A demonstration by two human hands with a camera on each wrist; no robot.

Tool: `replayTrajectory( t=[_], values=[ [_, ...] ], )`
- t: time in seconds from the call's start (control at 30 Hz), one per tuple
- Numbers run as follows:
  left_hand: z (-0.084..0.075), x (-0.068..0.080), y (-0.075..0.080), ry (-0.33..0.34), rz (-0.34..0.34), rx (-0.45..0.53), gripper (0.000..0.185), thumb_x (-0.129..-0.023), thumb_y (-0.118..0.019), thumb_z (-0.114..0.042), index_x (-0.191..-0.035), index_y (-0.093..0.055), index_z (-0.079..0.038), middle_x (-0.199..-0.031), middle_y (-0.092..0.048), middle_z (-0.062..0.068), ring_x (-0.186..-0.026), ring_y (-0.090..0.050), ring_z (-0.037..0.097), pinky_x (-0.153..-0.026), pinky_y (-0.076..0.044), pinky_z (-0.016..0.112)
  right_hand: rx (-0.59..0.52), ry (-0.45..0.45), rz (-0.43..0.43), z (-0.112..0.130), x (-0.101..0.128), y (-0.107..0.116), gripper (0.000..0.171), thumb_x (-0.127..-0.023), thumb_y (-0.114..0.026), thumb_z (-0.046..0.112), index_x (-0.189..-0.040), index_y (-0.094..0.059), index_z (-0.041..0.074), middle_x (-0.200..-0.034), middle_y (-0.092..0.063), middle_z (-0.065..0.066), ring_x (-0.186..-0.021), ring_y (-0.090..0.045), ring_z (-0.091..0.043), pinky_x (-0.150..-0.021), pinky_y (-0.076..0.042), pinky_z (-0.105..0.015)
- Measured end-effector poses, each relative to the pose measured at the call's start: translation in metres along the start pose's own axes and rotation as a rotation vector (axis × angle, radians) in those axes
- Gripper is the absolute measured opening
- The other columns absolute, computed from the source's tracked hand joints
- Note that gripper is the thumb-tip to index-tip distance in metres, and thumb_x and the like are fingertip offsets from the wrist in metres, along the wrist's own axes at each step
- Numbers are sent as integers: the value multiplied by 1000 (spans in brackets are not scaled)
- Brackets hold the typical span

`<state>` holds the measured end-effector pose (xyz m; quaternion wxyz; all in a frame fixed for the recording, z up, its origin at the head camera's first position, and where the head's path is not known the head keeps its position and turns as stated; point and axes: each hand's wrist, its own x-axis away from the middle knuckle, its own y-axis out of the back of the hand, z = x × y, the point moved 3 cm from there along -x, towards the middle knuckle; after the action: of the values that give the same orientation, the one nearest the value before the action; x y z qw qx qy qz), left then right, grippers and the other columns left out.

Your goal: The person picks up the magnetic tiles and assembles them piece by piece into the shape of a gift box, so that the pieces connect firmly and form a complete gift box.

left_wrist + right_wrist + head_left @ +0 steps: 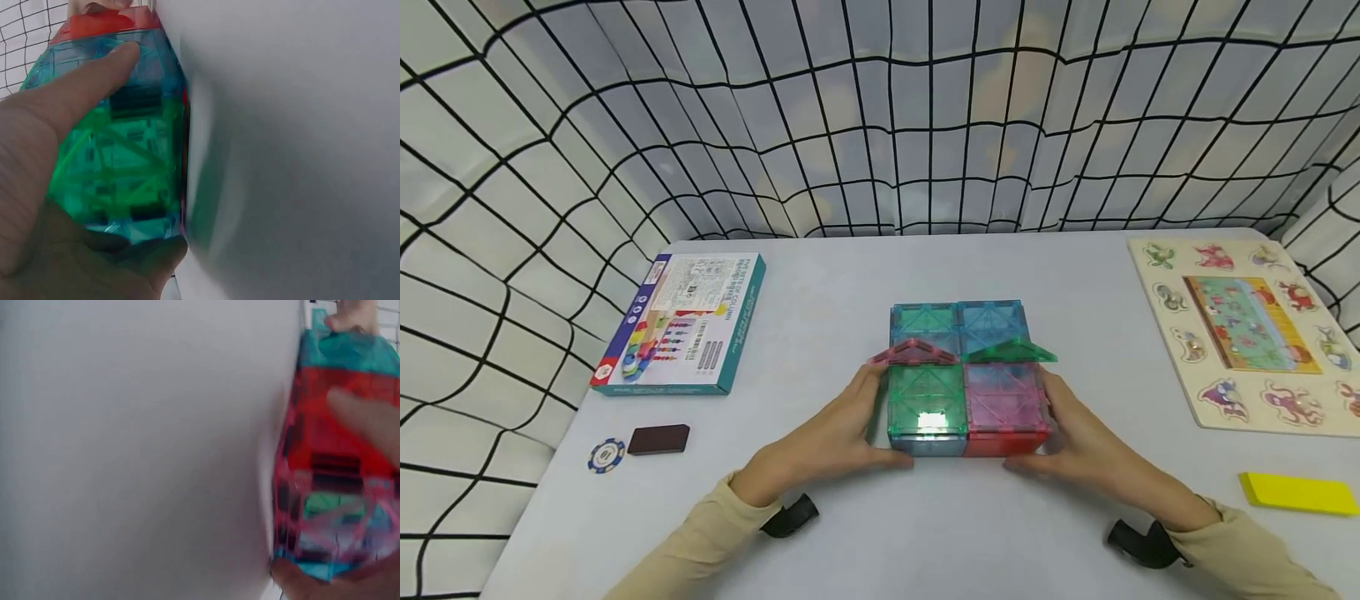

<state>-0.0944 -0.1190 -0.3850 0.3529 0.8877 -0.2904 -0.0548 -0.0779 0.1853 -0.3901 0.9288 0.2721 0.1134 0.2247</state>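
Note:
A boxy build of translucent magnetic tiles stands on the grey table in green, pink, blue and red, with two small triangular tiles sticking up on top. My left hand grips its left side, thumb along the front lower edge. My right hand grips the right side the same way. In the left wrist view my thumb lies across the green tile. The right wrist view shows the red and pink tiles blurred, with a finger over them.
A toy box lies at the left. Near it are a poker chip and a dark brown block. At the right sit a wooden animal puzzle board and a yellow block. Black-gridded white cloth walls surround the table.

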Motion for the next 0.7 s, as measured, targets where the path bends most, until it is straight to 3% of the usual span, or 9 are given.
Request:
replayTrajectory(
  t=[0.1,0.17,0.23,0.37,0.7],
  values=[
    [-1,-4,-2,-2,-42,11,123,-77,-96,-27,-164,-13,2,-167,-23,18,-154,-29,30,-123,-32,49,22,6,-30,2,-5,-2,109,-75,-96,12,-158,-26,-1,-149,-46,-23,-138,-45,-39,-108,-32,-11],
    [-1,-6,0,-1,-53,16,121,-77,-95,-24,-163,-14,3,-166,-25,19,-153,-30,31,-122,-33,50,34,7,-36,3,-10,-2,107,-73,-96,8,-156,-28,-3,-148,-47,-23,-136,-46,-38,-111,-37,-18],
    [0,-10,3,-8,-61,17,121,-77,-95,-24,-163,-15,3,-165,-26,20,-153,-31,32,-122,-33,51,36,-2,-28,2,-17,0,107,-73,-95,7,-156,-28,-3,-148,-48,-22,-136,-46,-37,-114,-42,-34],
    [7,-25,12,-31,-71,49,120,-76,-96,-19,-163,-16,0,-162,-30,18,-151,-33,31,-123,-33,50,2,-3,-11,-1,-35,3,110,-74,-94,4,-159,-24,-3,-151,-46,-22,-141,-43,-40,-113,-39,-64],
    [23,-62,35,-5,-84,153,119,-74,-95,-8,-163,-16,2,-162,-28,23,-148,-38,40,-122,-34,53,-18,-54,-12,-16,-75,14,115,-78,-91,2,-164,-16,-1,-158,-34,-27,-149,-32,-47,-115,-33,-70]
  ],
)
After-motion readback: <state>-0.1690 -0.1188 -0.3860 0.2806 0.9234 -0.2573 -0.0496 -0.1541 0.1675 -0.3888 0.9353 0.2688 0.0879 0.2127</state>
